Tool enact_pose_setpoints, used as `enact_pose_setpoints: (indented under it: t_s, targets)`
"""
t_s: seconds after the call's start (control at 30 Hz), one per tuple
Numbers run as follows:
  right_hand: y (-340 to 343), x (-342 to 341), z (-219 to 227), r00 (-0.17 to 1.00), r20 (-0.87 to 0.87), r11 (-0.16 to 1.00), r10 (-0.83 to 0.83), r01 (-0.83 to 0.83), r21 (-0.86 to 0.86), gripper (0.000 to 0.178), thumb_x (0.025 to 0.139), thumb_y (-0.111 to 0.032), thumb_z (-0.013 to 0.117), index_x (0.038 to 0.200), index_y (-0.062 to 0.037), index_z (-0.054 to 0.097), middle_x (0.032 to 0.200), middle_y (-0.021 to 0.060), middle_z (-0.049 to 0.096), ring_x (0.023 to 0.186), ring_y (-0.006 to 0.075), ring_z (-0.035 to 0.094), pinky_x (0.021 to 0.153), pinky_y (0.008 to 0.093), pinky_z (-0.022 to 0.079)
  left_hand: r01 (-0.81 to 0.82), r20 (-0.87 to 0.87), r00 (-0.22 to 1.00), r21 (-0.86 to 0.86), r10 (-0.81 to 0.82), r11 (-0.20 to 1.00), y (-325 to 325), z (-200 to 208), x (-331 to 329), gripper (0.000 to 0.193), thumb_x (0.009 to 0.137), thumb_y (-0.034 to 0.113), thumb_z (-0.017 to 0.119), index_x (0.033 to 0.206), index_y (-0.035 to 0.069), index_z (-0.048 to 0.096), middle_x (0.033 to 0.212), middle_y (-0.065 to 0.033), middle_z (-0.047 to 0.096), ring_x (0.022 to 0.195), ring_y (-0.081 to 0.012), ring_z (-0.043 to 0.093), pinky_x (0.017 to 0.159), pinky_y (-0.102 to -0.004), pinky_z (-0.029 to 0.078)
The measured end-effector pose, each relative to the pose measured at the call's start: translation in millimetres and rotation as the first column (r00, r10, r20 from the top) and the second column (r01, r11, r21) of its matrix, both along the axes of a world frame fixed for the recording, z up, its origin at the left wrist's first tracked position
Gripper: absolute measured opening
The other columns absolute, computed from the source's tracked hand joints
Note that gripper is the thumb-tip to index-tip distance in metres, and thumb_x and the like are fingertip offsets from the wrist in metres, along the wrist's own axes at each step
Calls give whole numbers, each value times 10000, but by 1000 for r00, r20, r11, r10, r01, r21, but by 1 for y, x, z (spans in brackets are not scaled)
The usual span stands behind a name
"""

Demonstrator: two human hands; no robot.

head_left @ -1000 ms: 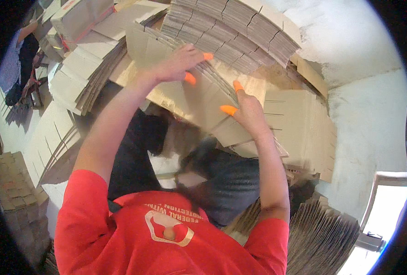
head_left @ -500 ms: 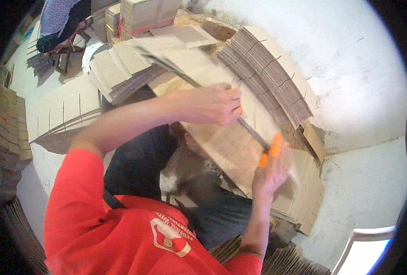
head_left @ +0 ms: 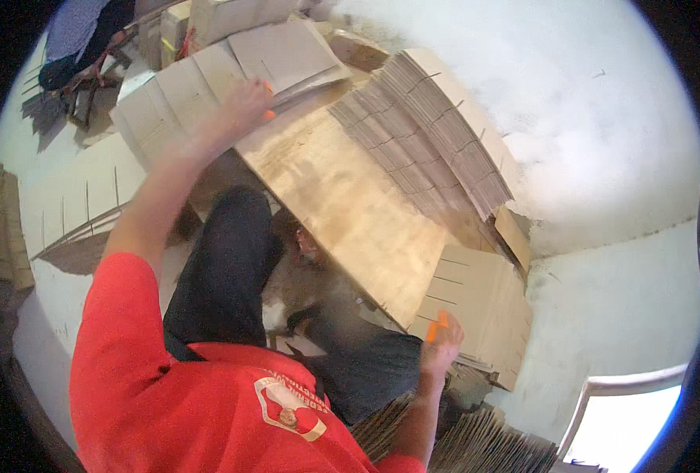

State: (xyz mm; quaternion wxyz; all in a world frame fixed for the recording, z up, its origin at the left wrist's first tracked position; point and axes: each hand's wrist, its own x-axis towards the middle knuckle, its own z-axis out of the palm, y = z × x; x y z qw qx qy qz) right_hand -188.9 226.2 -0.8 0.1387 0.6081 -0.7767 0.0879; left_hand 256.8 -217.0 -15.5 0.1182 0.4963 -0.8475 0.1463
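Observation:
My left hand (head_left: 247, 105), blurred by motion, is over the cardboard sheets (head_left: 190, 88) at the upper left, with orange coverings on its fingers. Whether it grips a sheet cannot be made out. At the lower right, my right hand (head_left: 444, 347) has its orange-covered fingers stretched over the near edge of a pile of slotted cardboard sheets (head_left: 476, 288). Between the hands lies a bare light wooden board (head_left: 358, 217). Along its far side, a stack of long slotted cardboard strips (head_left: 433, 130) leans in layers.
Cardboard boxes (head_left: 239, 17) stand at the back. More slotted cardboard (head_left: 89, 189) lies at the left, with upright bundles (head_left: 484, 441) below my right arm. Another person's patterned sleeve (head_left: 89, 27) shows at the upper left. A white wall (head_left: 602, 158) borders the right side.
The long cardboard piece that both hands held across the board is no longer in them. My left hand has moved up and left, my right hand down toward the slotted pile.

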Motion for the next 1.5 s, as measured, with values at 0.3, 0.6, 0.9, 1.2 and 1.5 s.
enact_pose_setpoints:
  t_s: [0.3, 0.6, 0.9, 1.2, 1.5]
  targets:
    - [6, -60, 24, 813, -313, 869, -492, 480, -119, 575, 865, -271, 683, 1331, 8, 494, 1376, 198, 499, 1244, 361, 493, 1035, 441, 406, 669, -447, 694, 690, -564, 276, 325, -73, -79, 352, 853, 358, 642, 1000, 46, 568, 849, -179, 645, 769, -400, 644, 636, -501, 524]
    - [27, -160, -20, 801, -237, 831, -550, 554, -57, 646, 791, -208, 753, 1332, 17, 481, 1348, 181, 530, 1192, 352, 532, 985, 423, 450, 686, -626, 723, 600, -293, 411, 315, -79, -70, 339, 870, 317, 638, 1036, 32, 559, 870, -199, 652, 840, -414, 635, 678, -495, 501]
    - [-4, -170, 24, 643, 144, 656, -752, 752, 63, 370, 806, -172, 713, 1134, -31, 618, 1128, 168, 655, 1056, 300, 623, 874, 389, 499, 662, -552, 749, 596, -368, 454, 316, -101, -72, 328, 836, 250, 684, 1105, 65, 652, 1057, -177, 669, 936, -364, 647, 757, -446, 526]
    - [14, -140, 107, 852, 505, 156, 141, 485, -861, 159, 877, -37, 528, 1018, -6, 596, 825, 113, 595, 745, 264, 590, 696, 371, 519, 703, -656, 698, 551, -288, 449, 313, -82, -80, 268, 822, 189, 701, 1016, 8, 668, 973, -201, 680, 858, -379, 655, 710, -430, 526]
    - [-82, -65, 78, 176, 584, 343, 792, 664, -665, 139, 871, -84, 590, 1001, -38, 598, 853, 114, 580, 734, 211, 614, 701, 420, 576, 660, -561, 718, 364, -411, 657, 215, -25, -120, 461, 808, 181, 723, 1236, 67, 593, 1080, -178, 651, 1011, -354, 601, 884, -424, 492]
